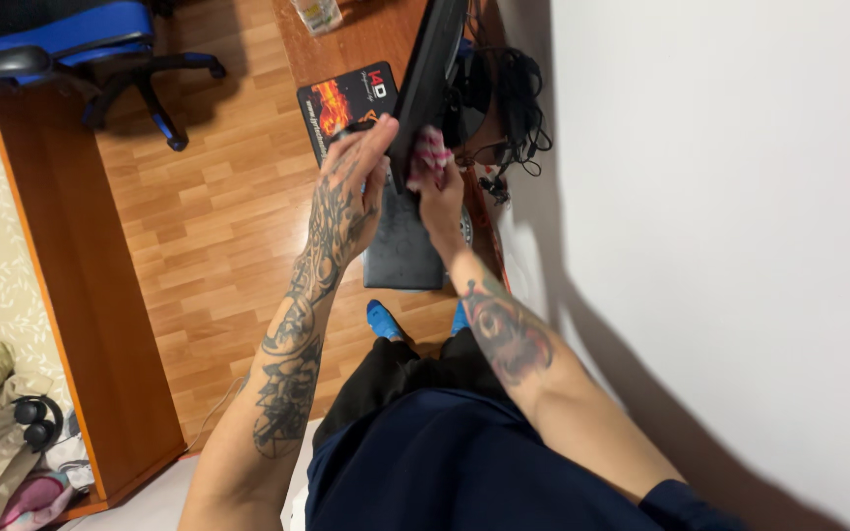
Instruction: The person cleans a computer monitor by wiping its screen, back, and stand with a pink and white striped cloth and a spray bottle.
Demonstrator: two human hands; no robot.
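Item: flat black monitor (432,74), seen edge-on from above, standing near the back of a wooden tabletop (366,34) beside a white wall (720,197). Left hand (351,192): fingers extended and pressed flat against the monitor's front edge, steadying it, not closed around it. Right hand (438,197): clenched around a pink-and-white cloth (431,157), held against the rear of the panel. Risks, as judged: the monitor is braced by fingertip pressure only, so a firm push from the cloth side could tip or twist it on its stand; the tangle of black cables (518,108) behind it lies close to the cloth hand and could be snagged or pulled loose; the person appears to stand above the tabletop with blue-socked feet (383,322) close to a dark grey mat (403,246), so footing could shift if the mat slides. Surface: reddish-brown wood, carrying a black mouse pad with a flame print (341,103) and the base of a clear bottle (319,14) at the far edge. Room: light wood laminate floor (218,197), blue-and-black office chair (71,49), orange-brown wooden bed frame (81,275), patterned bedding, black headphones (39,421) lying among crumpled clothes.
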